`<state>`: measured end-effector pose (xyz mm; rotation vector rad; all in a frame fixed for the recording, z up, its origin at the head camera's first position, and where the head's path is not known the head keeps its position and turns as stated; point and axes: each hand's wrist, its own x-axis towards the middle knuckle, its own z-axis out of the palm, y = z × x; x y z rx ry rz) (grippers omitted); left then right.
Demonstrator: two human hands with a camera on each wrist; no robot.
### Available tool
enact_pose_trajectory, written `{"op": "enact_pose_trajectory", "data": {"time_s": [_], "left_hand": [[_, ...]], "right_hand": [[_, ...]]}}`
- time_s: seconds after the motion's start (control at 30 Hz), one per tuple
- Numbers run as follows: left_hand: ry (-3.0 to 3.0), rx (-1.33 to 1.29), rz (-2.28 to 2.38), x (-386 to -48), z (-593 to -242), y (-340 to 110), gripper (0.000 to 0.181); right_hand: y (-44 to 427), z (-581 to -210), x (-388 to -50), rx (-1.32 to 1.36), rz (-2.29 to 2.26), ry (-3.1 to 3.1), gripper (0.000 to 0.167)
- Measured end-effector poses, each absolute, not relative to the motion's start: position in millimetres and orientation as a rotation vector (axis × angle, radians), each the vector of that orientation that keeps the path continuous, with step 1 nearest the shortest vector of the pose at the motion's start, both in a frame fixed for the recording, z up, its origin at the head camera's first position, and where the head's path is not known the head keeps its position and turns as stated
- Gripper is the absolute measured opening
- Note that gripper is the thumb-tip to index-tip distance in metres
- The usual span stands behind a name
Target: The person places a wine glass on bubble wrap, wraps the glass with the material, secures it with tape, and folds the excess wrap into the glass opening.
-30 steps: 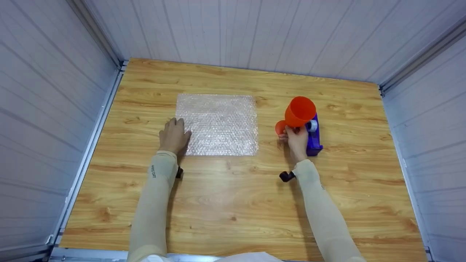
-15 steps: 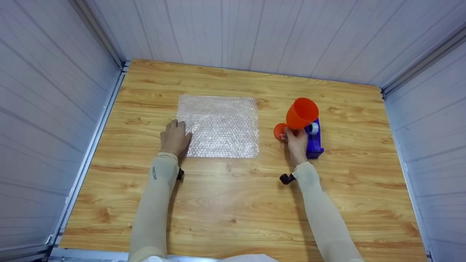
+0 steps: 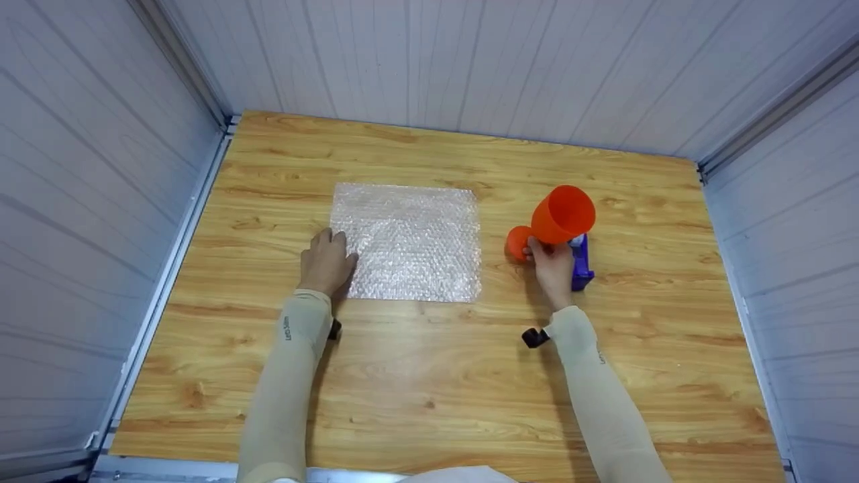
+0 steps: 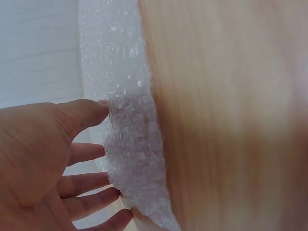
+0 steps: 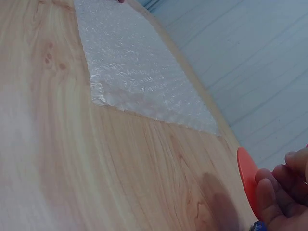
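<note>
An orange plastic goblet (image 3: pixel 562 215) is at the right of the table, tilted, with its mouth facing the upper right. My right hand (image 3: pixel 554 272) grips its stem close to the round base (image 3: pixel 519 243). In the right wrist view, the fingers curl behind that base (image 5: pixel 247 179). A sheet of clear bubble wrap (image 3: pixel 409 245) lies flat near the middle of the table. My left hand (image 3: pixel 326 263) rests at the sheet's left edge. The left wrist view shows its thumb and fingers extended, tips touching the edge of the bubble wrap (image 4: pixel 132 139).
A blue tape dispenser (image 3: pixel 581 268) stands just right of my right hand, partly hidden by the goblet. White panel walls (image 3: pixel 429 67) rise behind the wooden table (image 3: pixel 423 376) and on both sides.
My right hand and the goblet have shifted slightly right and nearer, covering more of the dispenser. The left hand stays at the bubble wrap's edge; the head view has moved a little.
</note>
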<state>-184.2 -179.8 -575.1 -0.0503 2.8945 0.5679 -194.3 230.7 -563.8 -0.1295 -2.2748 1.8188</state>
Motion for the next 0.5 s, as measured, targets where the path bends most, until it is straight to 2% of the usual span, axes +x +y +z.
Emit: {"op": "enact_pose_trajectory", "data": {"time_s": [0.13, 0.5], "left_hand": [[2.903, -0.042, 0.562, -177, -576, -175, 0.051], [2.879, -0.032, 0.564, -153, -576, -162, 0.056]], "right_hand": [[234, -575, -193, -0.151, 1.732, -2.317, 0.019], [236, -574, -177, -0.124, 1.489, -2.476, 0.018]]}}
